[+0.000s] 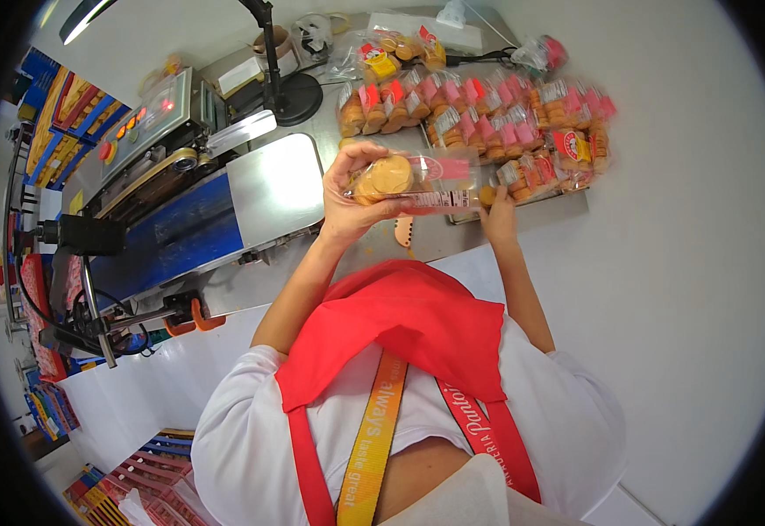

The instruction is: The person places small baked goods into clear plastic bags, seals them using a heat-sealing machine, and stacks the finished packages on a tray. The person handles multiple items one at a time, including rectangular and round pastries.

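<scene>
My left hand point(351, 194) holds a clear plastic bag point(445, 177) over the worktop, its fingers and thumb around the end that contains round golden biscuits point(385, 177). The bag lies nearly level, with a pink-red panel and a printed white label. At its other end is my right hand point(500, 217), with a small round yellowish biscuit point(487, 196) between finger and thumb. Close beyond that hand, filled biscuit bags point(520, 181) lie on a metal tray point(464, 218). Below the held bag rests a peach-coloured flat tool point(404, 231) with dark dots.
Left of my hands stands a band sealer point(152, 128) with a blue conveyor belt point(172, 220) and a metal plate point(277, 187). A black lamp base point(297, 98) stands behind it. More filled bags point(382, 105) line the back. An orange clamp point(191, 319) grips the front edge.
</scene>
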A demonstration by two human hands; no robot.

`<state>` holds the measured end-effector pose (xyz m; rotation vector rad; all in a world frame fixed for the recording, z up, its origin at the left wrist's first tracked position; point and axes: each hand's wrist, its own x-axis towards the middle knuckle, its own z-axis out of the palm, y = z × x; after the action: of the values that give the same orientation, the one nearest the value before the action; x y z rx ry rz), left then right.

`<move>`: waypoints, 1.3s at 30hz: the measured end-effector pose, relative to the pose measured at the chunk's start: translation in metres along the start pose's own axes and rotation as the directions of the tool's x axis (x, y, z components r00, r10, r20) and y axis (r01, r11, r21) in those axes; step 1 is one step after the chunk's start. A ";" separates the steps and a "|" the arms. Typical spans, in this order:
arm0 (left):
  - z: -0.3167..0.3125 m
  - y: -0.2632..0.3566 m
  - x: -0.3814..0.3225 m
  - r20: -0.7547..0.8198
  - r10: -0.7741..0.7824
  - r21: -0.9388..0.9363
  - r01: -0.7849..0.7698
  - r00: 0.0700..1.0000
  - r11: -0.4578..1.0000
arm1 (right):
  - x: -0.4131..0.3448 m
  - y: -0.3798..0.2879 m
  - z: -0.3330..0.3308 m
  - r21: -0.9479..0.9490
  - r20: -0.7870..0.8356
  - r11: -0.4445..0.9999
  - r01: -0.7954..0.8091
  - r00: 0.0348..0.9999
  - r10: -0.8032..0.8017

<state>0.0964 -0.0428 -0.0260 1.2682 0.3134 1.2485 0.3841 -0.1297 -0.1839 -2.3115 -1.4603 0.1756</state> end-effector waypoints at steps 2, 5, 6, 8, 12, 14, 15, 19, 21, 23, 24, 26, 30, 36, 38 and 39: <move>-0.004 0.005 -0.001 0.009 0.019 0.020 -0.019 1.000 1.000 | 0.003 -0.023 -0.037 0.122 -0.085 0.977 0.177 0.982 -0.168; -0.007 0.007 -0.005 -0.017 -0.022 -0.019 0.022 1.000 1.000 | -0.003 -0.096 -0.135 0.453 -0.287 0.805 0.383 0.918 -0.275; -0.010 0.006 -0.006 -0.031 -0.041 -0.040 0.040 0.999 0.998 | -0.004 -0.118 -0.164 0.423 -0.305 0.754 0.503 0.862 -0.404; -0.012 0.005 -0.007 -0.026 -0.072 -0.088 0.069 0.997 0.994 | -0.003 -0.147 -0.188 0.396 -0.317 0.648 0.650 0.759 -0.568; -0.010 0.017 -0.007 0.059 -0.140 -0.224 0.149 0.988 0.963 | 0.006 -0.192 -0.193 0.314 -0.255 0.522 0.793 0.600 -0.758; -0.012 0.021 -0.006 0.109 -0.157 -0.236 0.179 0.982 0.955 | 0.003 -0.211 -0.194 0.246 -0.213 0.492 0.835 0.542 -0.813; -0.013 0.023 -0.007 0.128 -0.170 -0.242 0.197 0.977 0.950 | -0.001 -0.221 -0.193 0.225 -0.193 0.492 0.841 0.533 -0.824; -0.021 0.038 -0.011 0.193 -0.225 -0.225 0.267 0.955 0.937 | -0.011 -0.237 -0.193 0.043 -0.183 0.447 0.894 0.447 -0.876; -0.025 0.044 -0.010 0.215 -0.213 -0.305 0.273 0.953 0.912 | -0.013 -0.241 -0.191 0.018 -0.214 0.400 0.916 0.394 -0.894; -0.030 0.047 -0.008 0.220 -0.203 -0.368 0.274 0.954 0.889 | -0.015 -0.243 -0.186 -0.028 -0.253 0.378 0.925 0.360 -0.898; -0.033 0.048 -0.006 0.214 -0.203 -0.389 0.274 0.956 0.880 | -0.017 -0.242 -0.182 -0.059 -0.277 0.382 0.922 0.353 -0.894; -0.039 0.050 -0.004 0.211 -0.196 -0.410 0.269 0.958 0.872 | -0.022 -0.244 -0.179 -0.068 -0.321 0.386 0.920 0.346 -0.882; -0.054 0.046 -0.007 0.173 -0.200 -0.422 0.256 0.964 0.870 | -0.031 -0.255 -0.176 0.121 -0.429 0.425 0.897 0.434 -0.792; -0.056 0.055 -0.008 0.115 -0.174 -0.408 0.206 0.978 0.890 | -0.029 -0.253 -0.166 0.201 -0.556 0.403 0.893 0.443 -0.704; -0.057 0.063 -0.007 0.128 -0.163 -0.388 0.200 0.978 0.900 | -0.027 -0.255 -0.170 0.094 -0.548 0.377 0.921 0.364 -0.753; -0.057 0.065 -0.006 0.145 -0.151 -0.360 0.195 0.978 0.912 | -0.027 -0.258 -0.174 0.019 -0.513 0.385 0.923 0.340 -0.788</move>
<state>0.0167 -0.0299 0.0053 0.9560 0.0949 1.0198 0.2100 -0.1028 0.0738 -0.9186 -2.0083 -0.3830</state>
